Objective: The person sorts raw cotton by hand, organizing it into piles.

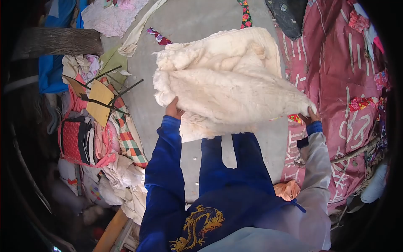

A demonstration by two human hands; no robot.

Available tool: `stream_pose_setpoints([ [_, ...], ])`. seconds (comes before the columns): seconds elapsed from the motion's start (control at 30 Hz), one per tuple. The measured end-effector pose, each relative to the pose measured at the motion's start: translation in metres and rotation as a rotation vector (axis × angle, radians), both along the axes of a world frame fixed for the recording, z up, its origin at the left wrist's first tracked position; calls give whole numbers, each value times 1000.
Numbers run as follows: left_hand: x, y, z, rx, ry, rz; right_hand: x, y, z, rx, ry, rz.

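Observation:
A thick, fluffy sheet of cream-white cotton batting lies in folds over a grey surface, one layer bunched across another. My left hand is closed on its near left edge, with the fingers partly tucked under the cotton. At the far right corner, my right hand pinches the batting and pulls it out to a point. Between the hands the upper layer stretches, its front edge appearing slightly raised. A flatter part of the cotton shows below it, near my knees.
Red sheeting with white lettering covers the right side. To the left are piled cloths, a red quilted bundle, a yellow board with dark rods and a wooden beam. Fabric scraps lie beyond the batting.

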State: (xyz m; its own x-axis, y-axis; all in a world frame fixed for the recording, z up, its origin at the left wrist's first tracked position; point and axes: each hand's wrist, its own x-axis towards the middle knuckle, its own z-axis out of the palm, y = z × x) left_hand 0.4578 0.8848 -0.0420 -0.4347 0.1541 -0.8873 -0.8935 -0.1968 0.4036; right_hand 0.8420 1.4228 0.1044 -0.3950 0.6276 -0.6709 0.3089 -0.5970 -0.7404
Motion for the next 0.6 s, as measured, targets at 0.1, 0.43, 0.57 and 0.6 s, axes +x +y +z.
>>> stream_pose_setpoints([
  [0.1,-15,-2,103,110,145,44,-44,50,31,42,176,-60],
  [0.43,-40,44,414,164,740,228,-150,177,272,218,686,160],
  [0.57,-38,56,502,243,966,270,-169,182,367,293,818,217],
  [0.6,-33,57,519,250,1019,281,-171,176,388,301,825,197],
])
